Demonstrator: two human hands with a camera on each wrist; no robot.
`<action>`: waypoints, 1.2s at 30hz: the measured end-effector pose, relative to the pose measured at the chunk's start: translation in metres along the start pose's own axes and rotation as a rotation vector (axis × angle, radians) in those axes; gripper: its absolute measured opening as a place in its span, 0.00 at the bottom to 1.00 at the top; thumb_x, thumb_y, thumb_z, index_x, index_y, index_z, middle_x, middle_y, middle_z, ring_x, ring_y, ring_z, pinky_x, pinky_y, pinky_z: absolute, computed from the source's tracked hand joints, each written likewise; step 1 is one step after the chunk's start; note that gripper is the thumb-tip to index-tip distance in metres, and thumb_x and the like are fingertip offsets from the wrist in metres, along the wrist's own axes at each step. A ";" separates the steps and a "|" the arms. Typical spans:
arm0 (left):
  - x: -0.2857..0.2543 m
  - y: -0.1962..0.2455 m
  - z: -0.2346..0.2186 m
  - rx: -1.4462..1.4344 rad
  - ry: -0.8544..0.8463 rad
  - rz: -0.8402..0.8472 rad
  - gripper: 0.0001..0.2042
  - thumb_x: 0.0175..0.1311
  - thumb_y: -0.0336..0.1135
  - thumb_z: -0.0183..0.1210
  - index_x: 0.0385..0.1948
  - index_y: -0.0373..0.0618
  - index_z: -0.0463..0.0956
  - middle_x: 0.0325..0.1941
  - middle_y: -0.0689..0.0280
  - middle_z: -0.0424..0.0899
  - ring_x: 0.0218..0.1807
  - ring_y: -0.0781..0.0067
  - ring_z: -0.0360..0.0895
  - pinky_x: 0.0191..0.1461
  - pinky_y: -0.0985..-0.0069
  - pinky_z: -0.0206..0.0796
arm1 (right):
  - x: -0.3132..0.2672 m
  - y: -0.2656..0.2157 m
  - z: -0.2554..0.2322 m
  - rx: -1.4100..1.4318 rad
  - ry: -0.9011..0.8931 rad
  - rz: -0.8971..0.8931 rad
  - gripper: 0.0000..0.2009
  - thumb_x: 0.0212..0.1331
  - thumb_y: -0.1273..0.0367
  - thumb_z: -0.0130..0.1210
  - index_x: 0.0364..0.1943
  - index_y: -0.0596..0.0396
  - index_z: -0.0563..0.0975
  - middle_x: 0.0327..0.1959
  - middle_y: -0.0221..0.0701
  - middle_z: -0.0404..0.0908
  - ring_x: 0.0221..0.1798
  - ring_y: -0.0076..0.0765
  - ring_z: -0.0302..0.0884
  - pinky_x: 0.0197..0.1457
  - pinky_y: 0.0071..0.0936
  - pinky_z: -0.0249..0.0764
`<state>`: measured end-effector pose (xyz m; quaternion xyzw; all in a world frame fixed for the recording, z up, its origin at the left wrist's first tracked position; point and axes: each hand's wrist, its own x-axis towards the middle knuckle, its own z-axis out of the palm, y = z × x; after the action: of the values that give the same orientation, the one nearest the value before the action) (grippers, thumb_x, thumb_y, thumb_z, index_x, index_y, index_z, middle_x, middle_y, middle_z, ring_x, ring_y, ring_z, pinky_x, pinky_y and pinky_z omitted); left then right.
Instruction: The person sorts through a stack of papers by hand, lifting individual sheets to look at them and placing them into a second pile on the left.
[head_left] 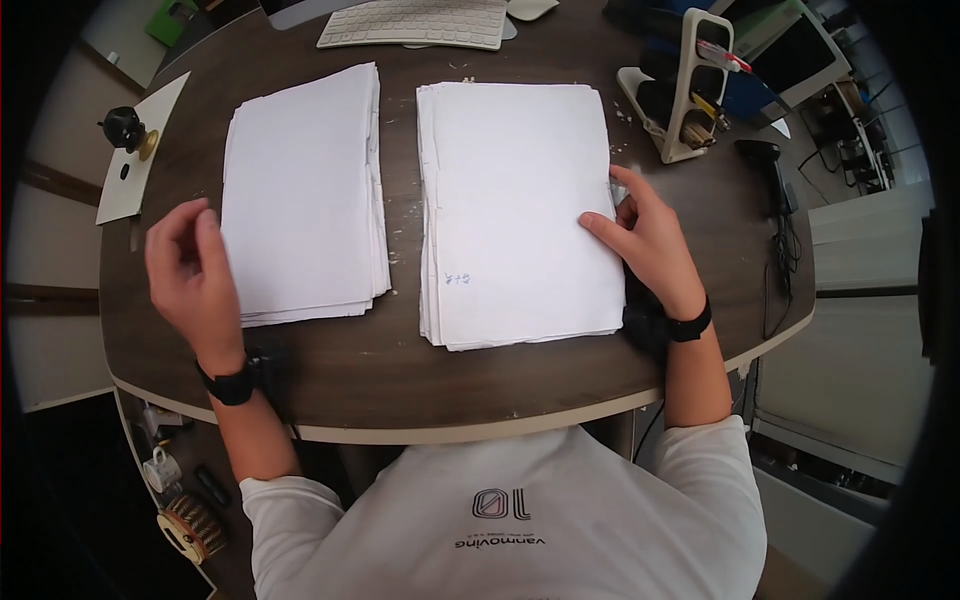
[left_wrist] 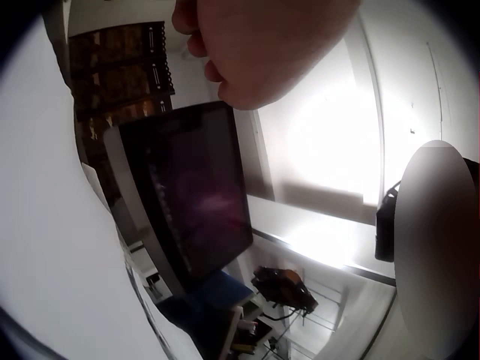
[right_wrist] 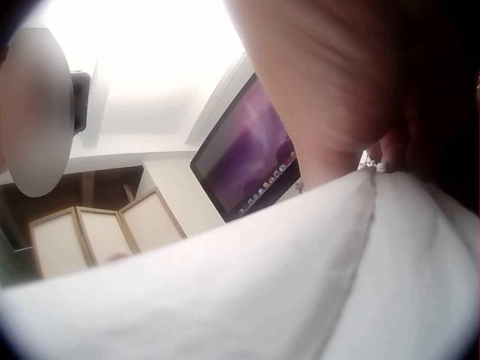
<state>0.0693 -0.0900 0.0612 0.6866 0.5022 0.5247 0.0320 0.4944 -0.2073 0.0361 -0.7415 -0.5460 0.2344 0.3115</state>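
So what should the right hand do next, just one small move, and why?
Probably, the right hand should slightly lift the right edge of the top sheet on the right stack: its thumb lies over that sheet, with fingers at the edge. Whether the grip is closed, I can't tell. The left hand appears to hold nothing, beside the left stack.

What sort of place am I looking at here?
Most likely an office, or perhaps a home study: a keyboard sits on the desk, a monitor shows a lit screen, and sheets of paper lie in a left stack and a right stack.
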 end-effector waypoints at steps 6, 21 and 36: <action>-0.019 0.096 0.056 -0.257 -0.744 -0.025 0.07 0.67 0.26 0.62 0.43 0.33 0.81 0.35 0.58 0.83 0.33 0.69 0.80 0.37 0.73 0.72 | -0.005 -0.001 0.001 -0.046 0.051 -0.073 0.32 0.55 0.61 0.74 0.62 0.60 0.74 0.25 0.30 0.75 0.27 0.27 0.72 0.32 0.27 0.72; -0.062 0.089 0.093 -0.063 -0.714 0.025 0.21 0.65 0.37 0.66 0.55 0.33 0.77 0.34 0.57 0.76 0.35 0.60 0.76 0.41 0.66 0.71 | -0.003 -0.003 0.007 -0.008 0.264 -0.319 0.11 0.63 0.69 0.67 0.43 0.61 0.80 0.38 0.31 0.78 0.36 0.24 0.74 0.35 0.23 0.71; -0.084 0.099 0.056 -0.410 -0.779 0.628 0.19 0.67 0.50 0.63 0.20 0.47 0.74 0.21 0.66 0.74 0.23 0.60 0.79 0.24 0.64 0.71 | 0.033 -0.099 -0.034 0.628 0.198 -0.172 0.07 0.75 0.67 0.55 0.46 0.56 0.78 0.40 0.24 0.82 0.41 0.15 0.77 0.47 0.16 0.73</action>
<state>0.1810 -0.1723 0.0346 0.9271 0.1109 0.3030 0.1906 0.4616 -0.1624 0.1305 -0.5799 -0.4748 0.2909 0.5947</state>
